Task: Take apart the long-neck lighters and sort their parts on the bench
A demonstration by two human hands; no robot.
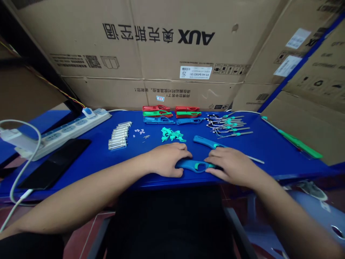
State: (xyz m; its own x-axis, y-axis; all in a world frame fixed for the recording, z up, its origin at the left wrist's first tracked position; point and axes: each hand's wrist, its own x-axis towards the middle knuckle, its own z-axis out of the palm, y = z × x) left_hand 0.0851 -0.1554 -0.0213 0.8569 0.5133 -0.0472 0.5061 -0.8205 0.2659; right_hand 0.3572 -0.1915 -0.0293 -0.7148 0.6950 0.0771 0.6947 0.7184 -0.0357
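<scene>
A blue lighter-shaped casing [192, 165] with a green trigger piece lies low over the front of the blue table, between my hands. My left hand [168, 159] is closed round its left end, thumb below and fingers above. At the right end, my right hand [229, 164] pinches it near the green piece. Just behind my right hand lies a second blue casing [204, 141], with a green part and a metal rod [256, 159] reaching out to the right. Green trigger pieces [172, 134] are piled behind my left hand.
Silver cylinders [118, 136] lie in a column at left, beside tiny parts [140, 132]. Red, green and blue casings [158, 113] are stacked at the back. Wired rods [231, 126] lie back right. A phone [55, 163], power strip [67, 131] and cable stand left; cardboard [151, 72] walls the back.
</scene>
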